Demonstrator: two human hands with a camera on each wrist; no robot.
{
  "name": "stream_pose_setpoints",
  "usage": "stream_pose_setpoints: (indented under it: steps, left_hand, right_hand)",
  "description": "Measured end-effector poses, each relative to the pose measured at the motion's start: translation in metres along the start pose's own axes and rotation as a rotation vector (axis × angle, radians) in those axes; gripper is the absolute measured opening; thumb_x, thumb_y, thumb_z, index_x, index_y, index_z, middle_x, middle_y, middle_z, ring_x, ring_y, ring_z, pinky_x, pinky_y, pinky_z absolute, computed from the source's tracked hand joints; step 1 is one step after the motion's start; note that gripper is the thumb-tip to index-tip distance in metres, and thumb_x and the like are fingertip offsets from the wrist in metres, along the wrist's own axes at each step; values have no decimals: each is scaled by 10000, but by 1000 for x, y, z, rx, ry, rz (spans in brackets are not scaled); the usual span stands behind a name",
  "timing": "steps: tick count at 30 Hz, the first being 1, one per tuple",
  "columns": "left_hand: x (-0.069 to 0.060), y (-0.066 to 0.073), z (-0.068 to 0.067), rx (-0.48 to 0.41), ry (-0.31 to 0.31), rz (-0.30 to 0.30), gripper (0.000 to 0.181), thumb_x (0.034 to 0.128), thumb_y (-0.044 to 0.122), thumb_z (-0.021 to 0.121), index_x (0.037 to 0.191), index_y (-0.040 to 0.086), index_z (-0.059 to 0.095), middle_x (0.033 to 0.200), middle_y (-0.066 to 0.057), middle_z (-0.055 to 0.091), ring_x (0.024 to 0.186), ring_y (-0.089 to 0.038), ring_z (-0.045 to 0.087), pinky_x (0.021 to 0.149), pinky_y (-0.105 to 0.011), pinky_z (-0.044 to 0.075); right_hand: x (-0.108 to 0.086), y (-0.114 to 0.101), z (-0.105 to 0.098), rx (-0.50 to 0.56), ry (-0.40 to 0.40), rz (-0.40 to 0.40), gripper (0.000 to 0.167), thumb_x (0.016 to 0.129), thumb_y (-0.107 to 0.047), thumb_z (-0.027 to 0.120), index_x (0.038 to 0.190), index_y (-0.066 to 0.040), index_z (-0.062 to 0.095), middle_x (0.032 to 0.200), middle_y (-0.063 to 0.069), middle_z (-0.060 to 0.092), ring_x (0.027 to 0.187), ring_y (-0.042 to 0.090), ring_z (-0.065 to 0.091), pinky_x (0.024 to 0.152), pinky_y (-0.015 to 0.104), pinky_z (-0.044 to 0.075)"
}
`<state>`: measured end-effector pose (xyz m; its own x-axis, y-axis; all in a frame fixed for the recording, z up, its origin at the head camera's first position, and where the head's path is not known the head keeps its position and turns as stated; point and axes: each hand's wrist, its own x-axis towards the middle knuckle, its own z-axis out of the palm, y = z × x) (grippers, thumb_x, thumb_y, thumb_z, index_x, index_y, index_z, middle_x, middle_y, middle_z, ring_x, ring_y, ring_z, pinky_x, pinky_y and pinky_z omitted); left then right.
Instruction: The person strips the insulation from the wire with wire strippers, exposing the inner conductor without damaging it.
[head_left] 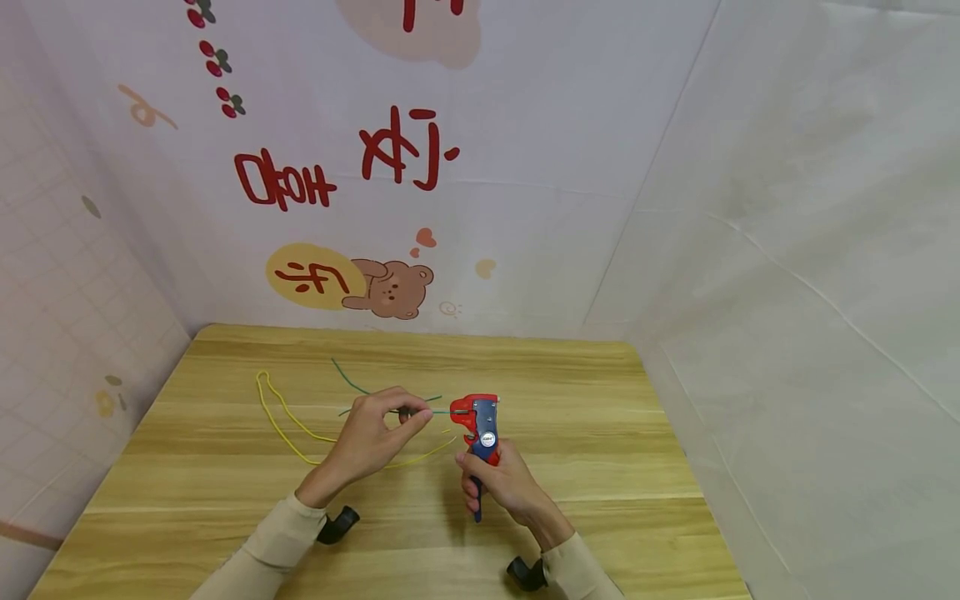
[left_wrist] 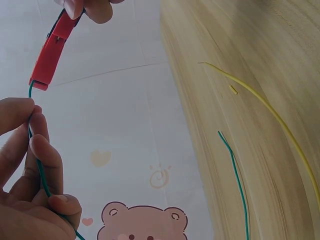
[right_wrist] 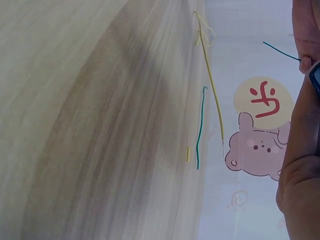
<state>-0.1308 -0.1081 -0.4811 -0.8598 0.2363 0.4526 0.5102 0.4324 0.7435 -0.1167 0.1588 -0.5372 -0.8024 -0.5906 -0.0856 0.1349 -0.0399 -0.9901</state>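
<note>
My right hand [head_left: 506, 479] grips the handles of a red and blue wire stripper [head_left: 485, 425], held upright above the table. Between thumb and fingertips, my left hand [head_left: 378, 429] pinches a green wire [left_wrist: 42, 175], which runs back across the palm. That wire's front end reaches into the red jaws of the stripper, so its tip is hidden. In the right wrist view, my right hand [right_wrist: 305, 130] shows only at the edge, with little of the tool visible.
A yellow wire [head_left: 281, 425] lies looped on the wooden table [head_left: 600, 417], its near end stripped to bare metal. Close to that end is a short yellow piece of insulation [left_wrist: 233, 90]. Another green wire [left_wrist: 237, 175] lies beside it. Printed cloth walls [head_left: 525, 250] enclose the table.
</note>
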Motion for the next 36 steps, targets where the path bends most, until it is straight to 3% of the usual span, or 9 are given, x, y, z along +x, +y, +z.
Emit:
stream_pose_setpoints:
  steps: [4, 10, 18, 26, 33, 36]
  left_hand:
    - [-1, -1, 0, -1, -5, 0, 25, 1026, 149, 851, 1015, 164, 866, 924, 106, 778, 820, -5, 633, 742, -265, 553]
    - [-2, -3, 2, -2, 17, 33, 80, 1012, 115, 857, 999, 194, 860, 910, 95, 781, 806, 0, 629, 725, -264, 551]
    - [-1, -2, 2, 1, 2, 20, 72, 1003, 105, 865, 1012, 177, 864, 914, 102, 773, 810, -1, 624, 738, -249, 548]
    - [-1, 0, 2, 6, 7, 21, 70, 1008, 121, 864, 1005, 192, 861, 913, 108, 772, 804, 1, 616, 723, -261, 541]
    - [-2, 0, 1, 9, 7, 13, 85, 1008, 119, 863, 1008, 204, 860, 924, 106, 780, 814, -2, 624, 739, -259, 549]
    - [-2, 1, 1, 17, 9, 6, 89, 1008, 123, 864, 1008, 212, 859, 931, 108, 784, 818, 1, 628, 743, -257, 550]
  right_hand:
    - [0, 2, 0, -12, -12, -17, 422, 1160, -208, 619, 931, 126, 501, 651, -35, 572, 526, 104, 621, 562, 289, 589]
    - [0, 3, 0, -15, 1, 0, 346, 1156, -204, 614, 906, 24, 541, 637, -37, 570, 519, 109, 621, 556, 299, 592]
    - [0, 3, 2, -23, 26, -17, 441, 1140, -167, 620, 893, 171, 480, 628, -15, 551, 504, 111, 602, 542, 292, 577]
    - [0, 6, 4, -10, 54, -1, 331, 1126, -178, 646, 861, -3, 553, 622, -21, 554, 491, 116, 599, 524, 303, 570]
    - [2, 7, 4, -20, 64, 2, 369, 1133, -152, 619, 853, 63, 515, 611, -13, 537, 474, 133, 583, 513, 311, 567]
    - [3, 7, 5, -20, 63, -1, 338, 1131, -126, 604, 841, 28, 524, 608, -11, 535, 469, 133, 578, 509, 310, 567]
